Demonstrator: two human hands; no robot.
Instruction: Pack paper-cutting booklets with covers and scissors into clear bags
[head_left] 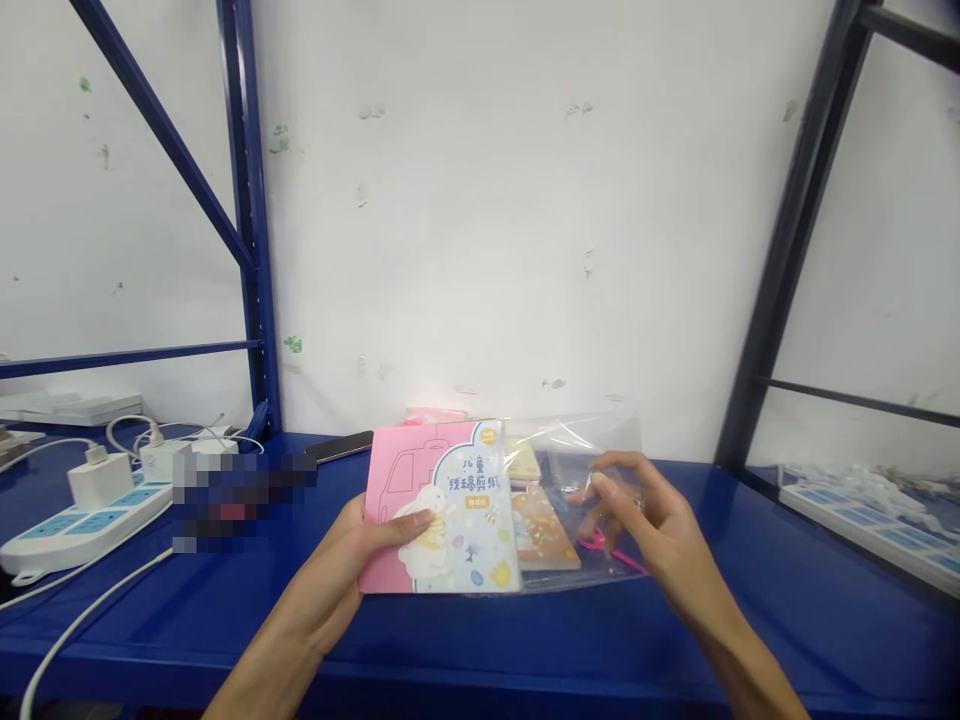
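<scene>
My left hand (375, 560) grips a pad of pink craft paper (442, 510) by its left side, thumb on the front. The pad has a pale printed cover with a white cartoon figure and Chinese lettering. A clear plastic bag (600, 435) stretches out to the right of the pad; I cannot tell how much of the pad is inside it. My right hand (637, 510) pinches the film of this bag between bent fingers. An orange illustrated booklet (547, 530) lies just right of the pad, partly covered by it. Near my right fingertips is a bright pink object (622, 558), its kind unclear.
On the left of the blue table (420, 650) stands a white power strip (97, 530) with chargers and trailing cables. A dark phone (341, 447) lies behind the pad. Another power strip (870, 530) sits at right, beyond a dark shelf post (784, 230).
</scene>
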